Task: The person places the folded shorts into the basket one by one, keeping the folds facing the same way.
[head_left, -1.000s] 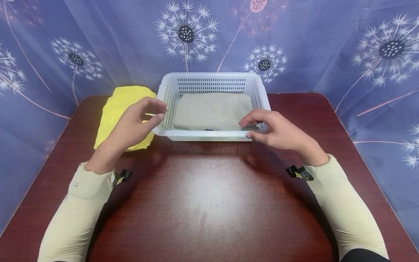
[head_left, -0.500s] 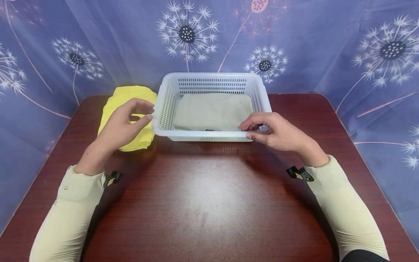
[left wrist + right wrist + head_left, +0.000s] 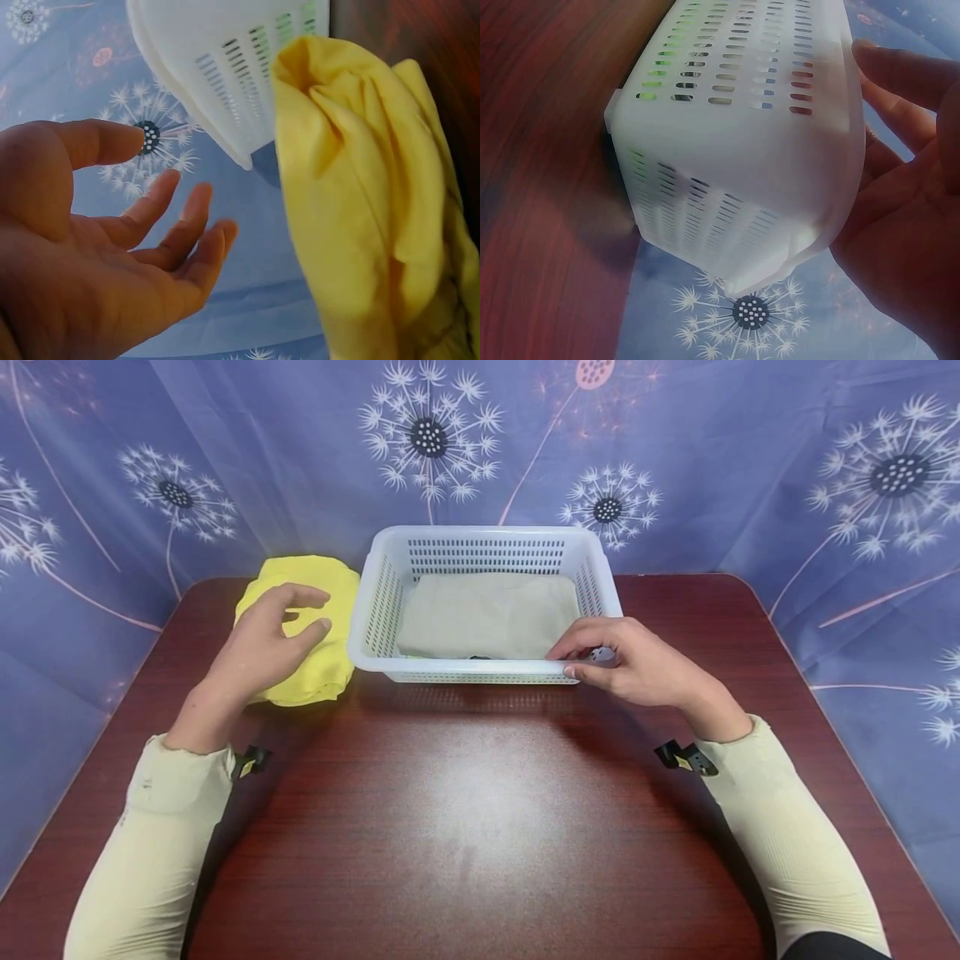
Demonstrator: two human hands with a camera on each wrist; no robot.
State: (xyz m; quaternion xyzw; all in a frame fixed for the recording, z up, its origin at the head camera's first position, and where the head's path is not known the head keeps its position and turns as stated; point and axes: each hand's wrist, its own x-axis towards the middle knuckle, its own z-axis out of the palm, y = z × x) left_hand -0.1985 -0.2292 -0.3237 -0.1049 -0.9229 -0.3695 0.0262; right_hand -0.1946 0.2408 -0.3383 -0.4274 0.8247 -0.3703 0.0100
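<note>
A white perforated plastic basket (image 3: 480, 667) stands at the back of the table with a folded beige-grey cloth (image 3: 487, 610) lying in it. My right hand (image 3: 637, 664) pinches the basket's front rim near its right corner, thumb outside and fingers inside. Left of the basket lies a folded yellow cloth (image 3: 330, 652). My left hand (image 3: 258, 643) hovers over that cloth with fingers apart and holds nothing. In the left wrist view the hand (image 3: 135, 240) is loosely spread beside the yellow cloth (image 3: 360, 195), not touching it.
The dark red wooden table (image 3: 480, 827) runs under both arms. A blue curtain (image 3: 300, 443) with dandelion prints hangs close behind and along both sides. Green and dark patches show through the basket's slots in the right wrist view.
My left hand has moved left, from the basket's left rim to above the yellow cloth. My right hand stays at the front rim, and the basket has barely moved.
</note>
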